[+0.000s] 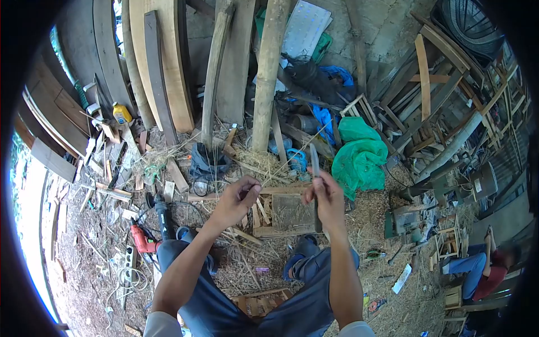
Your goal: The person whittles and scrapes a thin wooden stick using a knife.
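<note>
My right hand (328, 205) is closed around the handle of a knife (314, 159), whose pale blade points up and away from me. The handle itself is mostly hidden by my fingers. To the left, my left hand (236, 201) is raised with its fingers curled and the thumb against them. Whether something thin sits in that pinch I cannot make out. The two hands are apart, and both are above a low wooden block with a framed edge (287, 230) that stands between my feet.
Wood shavings and offcuts litter the ground. A red power drill (143, 240) and an angle grinder (164, 222) lie by my left leg, near a power strip (130, 261). Green plastic bags (359, 160) lie ahead right. Planks (163, 62) lean ahead. Another person (488, 269) sits at right.
</note>
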